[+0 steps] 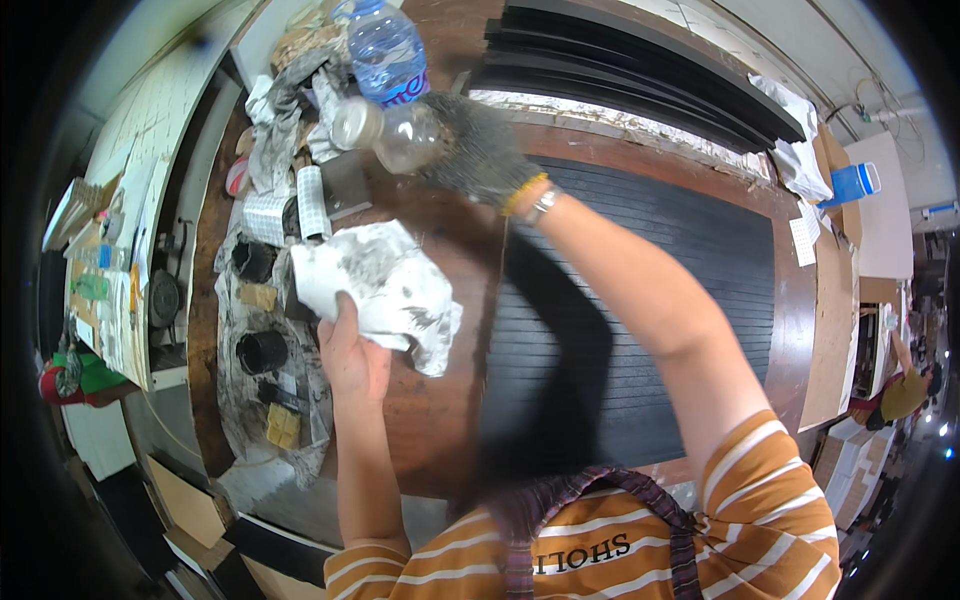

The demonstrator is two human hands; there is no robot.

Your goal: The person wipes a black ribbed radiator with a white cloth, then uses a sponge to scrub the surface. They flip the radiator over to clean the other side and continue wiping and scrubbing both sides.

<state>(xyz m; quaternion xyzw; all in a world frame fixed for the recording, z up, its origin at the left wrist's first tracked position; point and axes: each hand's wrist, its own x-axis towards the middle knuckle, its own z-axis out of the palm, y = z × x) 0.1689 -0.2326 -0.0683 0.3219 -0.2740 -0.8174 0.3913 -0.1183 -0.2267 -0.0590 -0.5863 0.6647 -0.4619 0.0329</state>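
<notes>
My left hand (pixel 350 355) is bare and grips a crumpled white cloth (pixel 385 285) smeared with grey stains, held above the brown table. My right hand (pixel 480 150) wears a dark knitted glove and a wristwatch. It reaches across to the far left and holds a small clear plastic bottle (pixel 395 130) tilted on its side, cap end to the left. Just behind it stands a larger blue-tinted water bottle (pixel 385 50). A big black ribbed panel (pixel 680 290) lies flat on the table under my right forearm.
Dirty rags (pixel 275 120), two black round pots (pixel 262 352), yellow sponges (pixel 282 425) and sheets of small squares (pixel 312 200) crowd the table's left side. Black slats (pixel 640 75) are stacked at the back. A blue cup (pixel 853 183) stands far right. A person (pixel 905 390) sits at the right edge.
</notes>
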